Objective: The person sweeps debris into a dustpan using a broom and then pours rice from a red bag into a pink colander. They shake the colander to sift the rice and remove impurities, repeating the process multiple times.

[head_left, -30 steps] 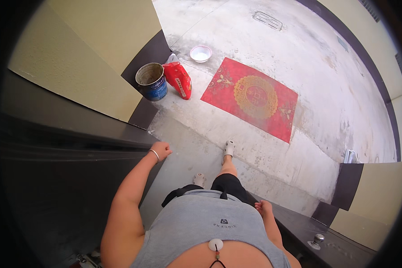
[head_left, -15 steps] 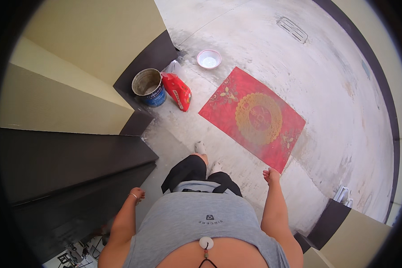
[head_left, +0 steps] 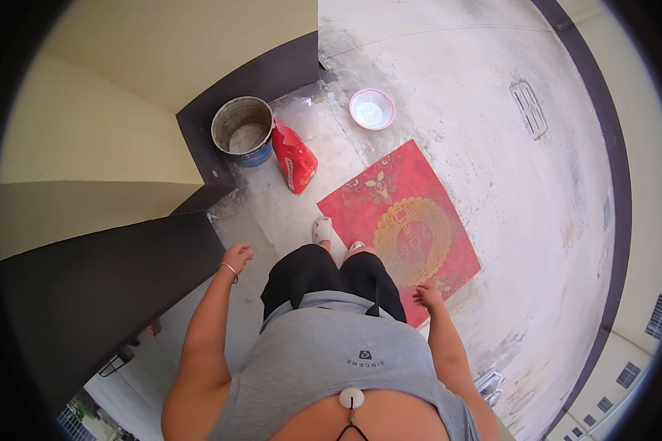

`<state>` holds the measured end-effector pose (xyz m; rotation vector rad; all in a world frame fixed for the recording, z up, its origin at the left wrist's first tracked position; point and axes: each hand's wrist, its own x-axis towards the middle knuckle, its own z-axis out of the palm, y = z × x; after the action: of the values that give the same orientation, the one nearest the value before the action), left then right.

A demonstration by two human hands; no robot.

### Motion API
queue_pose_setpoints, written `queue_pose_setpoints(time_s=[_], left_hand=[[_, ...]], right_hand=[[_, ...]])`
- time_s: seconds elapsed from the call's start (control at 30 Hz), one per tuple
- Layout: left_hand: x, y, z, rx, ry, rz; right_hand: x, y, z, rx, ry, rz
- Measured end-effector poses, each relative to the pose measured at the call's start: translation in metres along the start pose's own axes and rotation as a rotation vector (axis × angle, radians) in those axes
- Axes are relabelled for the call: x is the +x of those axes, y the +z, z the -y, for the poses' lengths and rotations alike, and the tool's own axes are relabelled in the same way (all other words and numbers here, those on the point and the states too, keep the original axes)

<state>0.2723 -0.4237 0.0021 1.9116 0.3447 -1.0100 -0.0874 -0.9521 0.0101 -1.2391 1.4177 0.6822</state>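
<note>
My left hand [head_left: 237, 257], a bracelet at its wrist, hangs beside my hip near the dark wall edge. Its fingers are loosely apart, with nothing in them. On the other side, my right hand [head_left: 428, 295] is held out over the near part of a red doormat [head_left: 360, 192] with a gold pattern. That hand is empty too, its fingers slightly spread. My feet, in light shoes, are at the mat's left edge. Ahead to the left, a red plastic bag [head_left: 296, 160] with something in it stands against a blue-sided bucket [head_left: 254, 156] with a grimy inside.
A white basin [head_left: 356, 104] with a pink rim sits on the pale concrete beyond the mat. A floor drain grate [head_left: 529, 110] lies far right. Cream walls with a dark skirting [head_left: 261, 73] jut out on the left. Silvery objects [head_left: 488, 384] show beside my right arm.
I have stepped forward, so the mat, bag and bucket sit closer to me. My left hand has swung forward and its fingers have loosened. My right hand has come over the mat.
</note>
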Motion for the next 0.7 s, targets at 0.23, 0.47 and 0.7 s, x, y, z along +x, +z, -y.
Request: queue_pose_setpoints(time_s=[0.23,0.47,0.7], left_hand=[[0.028,0.054,-0.061,-0.235,0.014,-0.119],[-0.034,0.172,0.086,-0.433,-0.928,-0.061],[-0.028,0.253,0.098,-0.561,-0.897,-0.047]], right_hand=[[0.150,-0.018,0.211,-0.271,-0.209,-0.043],[0.203,0.209,0.498,-1.362,-1.204,0.125],[0.274,0.399,0.508,-1.494,-1.666,0.109]])
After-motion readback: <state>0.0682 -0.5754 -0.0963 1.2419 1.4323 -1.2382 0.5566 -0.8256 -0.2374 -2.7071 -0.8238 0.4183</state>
